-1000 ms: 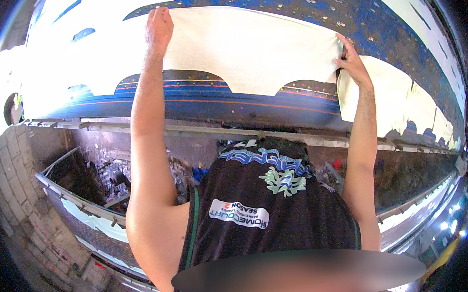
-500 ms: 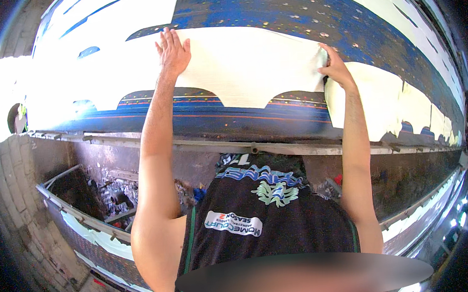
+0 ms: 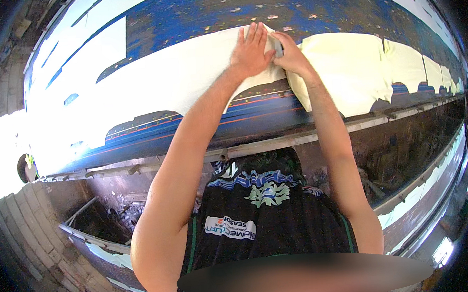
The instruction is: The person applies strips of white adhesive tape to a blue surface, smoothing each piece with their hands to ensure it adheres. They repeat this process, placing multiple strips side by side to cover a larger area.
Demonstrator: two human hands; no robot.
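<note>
My left hand (image 3: pixel 251 52) lies with fingers stretched on the right end of a long cream sheet (image 3: pixel 177 77) with scalloped lower edge. My right hand (image 3: pixel 292 57) is just beside it, fingers curled round a small grey object (image 3: pixel 279 50), too small to identify, at the sheet's edge. Another cream sheet (image 3: pixel 341 71) lies just right of that hand, with more in a row beyond it. Under the sheets is a long blue, speckled table (image 3: pixel 195 16) with orange lines near its front.
A metal rail (image 3: pixel 359 121) runs along the table's front. Below it is a dark trough (image 3: pixel 404 158) with debris at the left. White sheets (image 3: pixel 91 42) cover the table's back left. A paved floor (image 3: pixel 33 246) shows at lower left.
My left hand has moved right along the sheet and now lies beside my right hand, its fingers spread. My right hand appears farther left in view, and the whole view has shifted.
</note>
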